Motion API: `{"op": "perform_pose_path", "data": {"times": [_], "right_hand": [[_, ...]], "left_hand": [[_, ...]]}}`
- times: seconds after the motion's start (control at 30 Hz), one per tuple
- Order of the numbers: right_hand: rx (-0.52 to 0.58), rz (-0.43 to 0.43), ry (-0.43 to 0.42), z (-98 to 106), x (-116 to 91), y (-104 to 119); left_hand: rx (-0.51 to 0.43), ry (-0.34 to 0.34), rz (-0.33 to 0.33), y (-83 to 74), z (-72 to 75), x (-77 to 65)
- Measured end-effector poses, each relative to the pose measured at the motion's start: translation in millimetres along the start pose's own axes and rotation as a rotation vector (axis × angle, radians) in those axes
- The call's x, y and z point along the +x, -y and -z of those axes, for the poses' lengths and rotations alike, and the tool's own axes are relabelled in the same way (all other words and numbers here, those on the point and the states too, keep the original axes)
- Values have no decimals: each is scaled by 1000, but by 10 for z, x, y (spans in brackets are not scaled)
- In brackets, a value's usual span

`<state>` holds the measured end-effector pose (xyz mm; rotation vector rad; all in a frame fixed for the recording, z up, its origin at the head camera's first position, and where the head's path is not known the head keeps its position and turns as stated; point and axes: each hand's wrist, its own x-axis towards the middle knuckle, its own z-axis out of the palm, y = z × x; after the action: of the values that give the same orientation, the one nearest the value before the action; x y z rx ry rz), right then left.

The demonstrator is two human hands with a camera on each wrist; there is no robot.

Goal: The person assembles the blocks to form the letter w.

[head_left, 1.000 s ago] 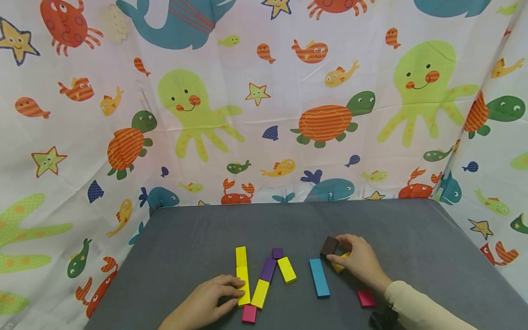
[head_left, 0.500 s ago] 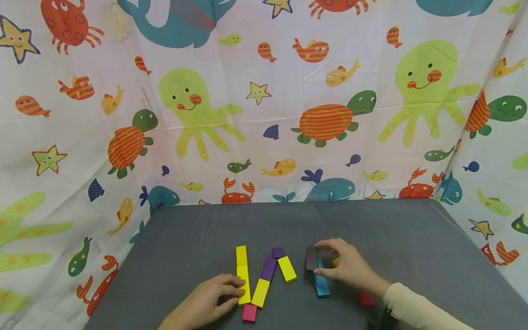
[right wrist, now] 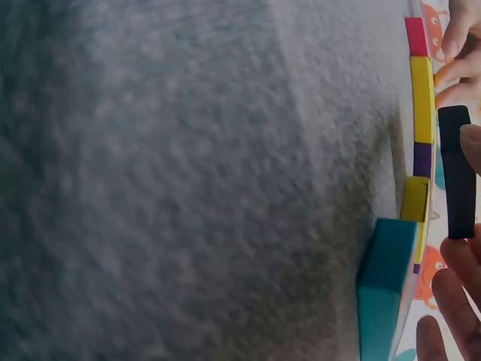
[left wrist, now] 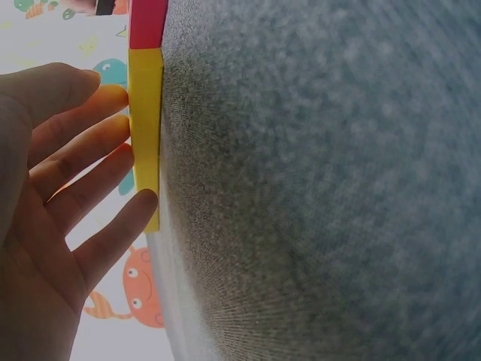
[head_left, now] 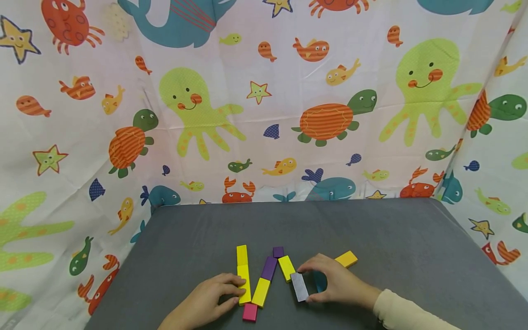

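Over grey fabric [head_left: 185, 233], our right hand [head_left: 345, 282] pinches a dark block [head_left: 299, 287] beside the slanted yellow block [head_left: 286, 268] overreach could jolt, left hand [head_left: 208, 295] uncurled, gripping nothing.

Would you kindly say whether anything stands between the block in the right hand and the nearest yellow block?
Nothing visible does: the held block is right by the yellow block, though contact is unclear. The blue block is on the other side, partly behind the right hand.

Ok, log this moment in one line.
left hand: touches long yellow block at left | right hand: pinches dark block | blue block: partly hidden by right hand, head view
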<state>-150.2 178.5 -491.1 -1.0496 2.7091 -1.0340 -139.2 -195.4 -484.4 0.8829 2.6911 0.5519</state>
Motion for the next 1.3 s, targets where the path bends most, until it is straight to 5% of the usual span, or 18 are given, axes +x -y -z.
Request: {"op": "perform_pose_path", "data": {"times": [0.33,1.03,1.3], "right_hand": [[-46,67,-3,-108,-17,-16],[-110,-15,74,-114,5,3],[-118,27,54,-113,23,-18]], "left_hand": [[-2,1,1,17,-17,-1],[-8,3,7,7,-9,-5],[-16,8,13,-1,6,-3]]}}
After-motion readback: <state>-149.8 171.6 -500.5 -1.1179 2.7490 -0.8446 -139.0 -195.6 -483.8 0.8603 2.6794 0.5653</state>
